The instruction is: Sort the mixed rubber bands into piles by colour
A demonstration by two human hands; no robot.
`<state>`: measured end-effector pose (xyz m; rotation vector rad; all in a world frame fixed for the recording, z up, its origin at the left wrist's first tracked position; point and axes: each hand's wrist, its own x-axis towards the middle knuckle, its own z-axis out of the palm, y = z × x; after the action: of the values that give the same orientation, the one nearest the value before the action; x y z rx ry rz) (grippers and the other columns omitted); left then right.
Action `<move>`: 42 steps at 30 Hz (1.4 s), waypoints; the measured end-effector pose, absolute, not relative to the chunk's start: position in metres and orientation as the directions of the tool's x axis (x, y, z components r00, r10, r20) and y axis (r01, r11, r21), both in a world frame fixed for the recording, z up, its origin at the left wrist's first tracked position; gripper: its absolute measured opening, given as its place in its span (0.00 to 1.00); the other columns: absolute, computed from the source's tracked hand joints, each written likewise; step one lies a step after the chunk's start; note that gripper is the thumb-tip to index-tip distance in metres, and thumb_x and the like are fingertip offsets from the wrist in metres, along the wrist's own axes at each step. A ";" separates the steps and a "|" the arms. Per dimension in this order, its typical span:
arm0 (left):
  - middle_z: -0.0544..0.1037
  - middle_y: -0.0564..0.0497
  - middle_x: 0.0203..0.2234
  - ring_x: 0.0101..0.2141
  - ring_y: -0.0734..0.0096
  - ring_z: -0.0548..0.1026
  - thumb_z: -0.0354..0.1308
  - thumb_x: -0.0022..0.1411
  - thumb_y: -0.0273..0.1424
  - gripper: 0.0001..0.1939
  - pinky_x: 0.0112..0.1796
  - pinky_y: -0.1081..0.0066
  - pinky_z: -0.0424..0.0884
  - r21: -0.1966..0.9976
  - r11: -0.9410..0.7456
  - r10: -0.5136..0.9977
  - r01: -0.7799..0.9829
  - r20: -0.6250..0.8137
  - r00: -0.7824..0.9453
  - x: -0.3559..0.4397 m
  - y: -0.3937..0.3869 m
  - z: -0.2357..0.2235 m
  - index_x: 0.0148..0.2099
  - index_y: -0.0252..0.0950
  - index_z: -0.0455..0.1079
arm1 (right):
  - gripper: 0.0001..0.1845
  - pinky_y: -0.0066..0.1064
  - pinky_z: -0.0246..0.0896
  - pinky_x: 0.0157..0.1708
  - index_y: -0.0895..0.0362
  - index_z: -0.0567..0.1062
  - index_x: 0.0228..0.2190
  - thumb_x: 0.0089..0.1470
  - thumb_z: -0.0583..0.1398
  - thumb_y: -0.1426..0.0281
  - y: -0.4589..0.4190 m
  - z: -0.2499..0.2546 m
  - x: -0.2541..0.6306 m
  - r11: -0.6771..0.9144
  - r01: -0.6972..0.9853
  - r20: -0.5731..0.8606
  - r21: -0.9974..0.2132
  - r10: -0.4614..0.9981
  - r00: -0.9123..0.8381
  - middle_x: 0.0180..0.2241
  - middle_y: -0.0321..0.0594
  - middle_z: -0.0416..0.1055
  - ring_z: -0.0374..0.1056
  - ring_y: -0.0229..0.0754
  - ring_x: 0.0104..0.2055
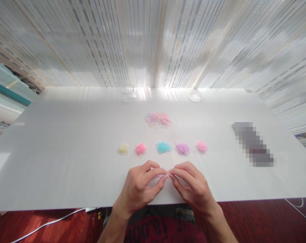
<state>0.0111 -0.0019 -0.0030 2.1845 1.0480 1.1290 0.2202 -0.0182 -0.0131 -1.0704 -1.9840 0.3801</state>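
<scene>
Near the front edge of the white table, my left hand [140, 184] and my right hand [193, 182] meet with thumb and forefinger pinched. Between their fingertips are pale pink rubber bands [167, 173], partly hidden by the fingers. Just beyond lies a row of small rubber band piles, sorted by colour: yellow [123, 149], coral pink [141, 149], turquoise [163, 147], purple [182, 148] and light pink [201, 146]. Farther back is a larger pile of mixed colours [158, 120].
A clear round container [128, 92] stands at the back of the white table [66, 141], left of centre. A clear lid-like disc [195, 97] lies back right. On the right is a blurred-out object [254, 145]. Striped curtains [153, 40] hang behind the table.
</scene>
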 end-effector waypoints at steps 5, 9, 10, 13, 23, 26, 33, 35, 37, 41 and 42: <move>0.80 0.50 0.34 0.32 0.72 0.80 0.63 0.68 0.25 0.05 0.34 0.75 0.77 0.684 -0.605 0.795 0.408 0.486 0.365 0.011 -0.001 -0.002 0.45 0.37 0.77 | 0.10 0.34 0.72 0.35 0.55 0.77 0.44 0.63 0.63 0.79 -0.018 -0.011 0.220 0.587 0.547 0.536 -0.596 0.799 -0.273 0.35 0.41 0.76 0.72 0.42 0.36; 0.80 0.50 0.34 0.32 0.72 0.79 0.63 0.68 0.24 0.05 0.34 0.74 0.77 0.687 -0.601 0.798 0.409 0.483 0.361 0.012 -0.002 -0.002 0.45 0.37 0.77 | 0.10 0.33 0.72 0.34 0.55 0.77 0.43 0.63 0.63 0.79 -0.018 -0.009 0.220 0.587 0.534 0.548 -0.608 0.797 -0.252 0.34 0.41 0.76 0.73 0.42 0.35; 0.80 0.50 0.34 0.32 0.72 0.79 0.63 0.68 0.24 0.05 0.34 0.75 0.77 0.688 -0.600 0.798 0.409 0.483 0.360 0.011 -0.002 -0.002 0.45 0.37 0.77 | 0.10 0.33 0.72 0.34 0.54 0.78 0.43 0.63 0.62 0.79 -0.018 -0.009 0.221 0.586 0.531 0.551 -0.612 0.798 -0.246 0.34 0.41 0.76 0.73 0.42 0.35; 0.80 0.50 0.34 0.32 0.73 0.79 0.63 0.67 0.24 0.06 0.32 0.76 0.76 0.689 -0.600 0.799 0.408 0.486 0.354 0.011 -0.002 -0.003 0.45 0.37 0.77 | 0.11 0.33 0.73 0.34 0.54 0.77 0.43 0.63 0.62 0.80 -0.018 -0.009 0.221 0.584 0.523 0.555 -0.621 0.799 -0.232 0.34 0.41 0.76 0.73 0.42 0.35; 0.80 0.50 0.34 0.32 0.73 0.79 0.62 0.68 0.23 0.06 0.31 0.77 0.76 0.686 -0.599 0.800 0.413 0.492 0.343 0.012 -0.001 -0.003 0.46 0.38 0.76 | 0.10 0.32 0.73 0.34 0.55 0.78 0.43 0.63 0.63 0.80 -0.017 -0.007 0.222 0.569 0.500 0.551 -0.653 0.810 -0.202 0.34 0.41 0.77 0.74 0.42 0.36; 0.81 0.50 0.35 0.34 0.72 0.80 0.62 0.69 0.24 0.07 0.33 0.76 0.77 0.690 -0.596 0.802 0.410 0.488 0.346 0.012 -0.001 -0.003 0.48 0.38 0.75 | 0.07 0.32 0.72 0.33 0.54 0.78 0.40 0.64 0.63 0.77 -0.015 -0.003 0.225 0.468 0.572 0.531 -0.674 0.845 -0.066 0.34 0.40 0.77 0.73 0.41 0.34; 0.81 0.51 0.35 0.32 0.74 0.80 0.61 0.69 0.23 0.07 0.33 0.77 0.78 0.682 -0.595 0.803 0.425 0.478 0.356 0.011 -0.001 -0.004 0.47 0.38 0.76 | 0.05 0.32 0.67 0.28 0.54 0.79 0.36 0.65 0.62 0.69 0.006 0.000 0.243 0.240 0.763 0.518 -0.600 0.843 0.142 0.30 0.38 0.76 0.71 0.41 0.30; 0.81 0.51 0.35 0.32 0.74 0.80 0.61 0.69 0.24 0.07 0.32 0.77 0.78 0.684 -0.591 0.806 0.428 0.476 0.351 0.010 -0.001 -0.005 0.47 0.38 0.76 | 0.06 0.33 0.67 0.28 0.54 0.79 0.37 0.66 0.62 0.67 0.011 -0.004 0.245 0.222 0.784 0.511 -0.580 0.848 0.138 0.31 0.39 0.77 0.71 0.41 0.30; 0.81 0.50 0.35 0.32 0.73 0.80 0.61 0.69 0.24 0.06 0.32 0.77 0.78 0.686 -0.588 0.808 0.428 0.473 0.352 0.010 -0.002 -0.005 0.47 0.38 0.76 | 0.07 0.33 0.69 0.30 0.54 0.79 0.37 0.66 0.62 0.66 0.013 -0.008 0.246 0.209 0.793 0.501 -0.572 0.855 0.135 0.31 0.39 0.78 0.71 0.42 0.30; 0.81 0.50 0.34 0.32 0.73 0.80 0.61 0.69 0.23 0.07 0.32 0.77 0.77 0.687 -0.596 0.801 0.416 0.475 0.363 0.010 -0.001 -0.005 0.47 0.37 0.76 | 0.08 0.34 0.69 0.30 0.55 0.80 0.39 0.65 0.63 0.64 0.013 -0.013 0.246 0.177 0.790 0.479 -0.587 0.863 0.162 0.32 0.39 0.77 0.71 0.41 0.29; 0.81 0.50 0.34 0.32 0.73 0.80 0.61 0.69 0.23 0.07 0.32 0.77 0.77 0.687 -0.598 0.800 0.414 0.477 0.364 0.011 -0.001 -0.005 0.46 0.37 0.76 | 0.08 0.33 0.68 0.30 0.55 0.80 0.39 0.65 0.63 0.64 0.012 -0.013 0.246 0.172 0.786 0.477 -0.593 0.862 0.172 0.32 0.39 0.77 0.70 0.41 0.29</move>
<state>0.0106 -0.0011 -0.0050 2.1759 1.0517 1.1368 0.2461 0.0119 -0.0134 -1.6111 -1.6112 0.1135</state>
